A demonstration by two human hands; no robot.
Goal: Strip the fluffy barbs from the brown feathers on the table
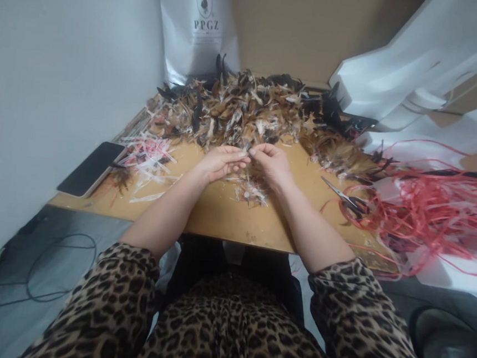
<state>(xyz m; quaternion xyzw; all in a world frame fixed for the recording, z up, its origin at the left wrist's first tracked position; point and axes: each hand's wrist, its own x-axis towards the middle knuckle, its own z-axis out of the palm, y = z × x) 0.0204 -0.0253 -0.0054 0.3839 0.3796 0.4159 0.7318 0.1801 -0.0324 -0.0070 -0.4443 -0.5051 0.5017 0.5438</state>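
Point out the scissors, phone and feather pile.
Scissors (345,197): head view, on the metal near the blades' handle end.
Phone (92,169): head view, middle of the dark screen.
Feather pile (248,107): head view, middle of the brown mass beyond the hands.

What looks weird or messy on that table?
The red strings look messiest: they lie in a tangle at the right and spill past the edge of the table. The feathers are heaped loosely towards the back, which looks untidy too. The phone lies near the left edge, perhaps a risky spot.
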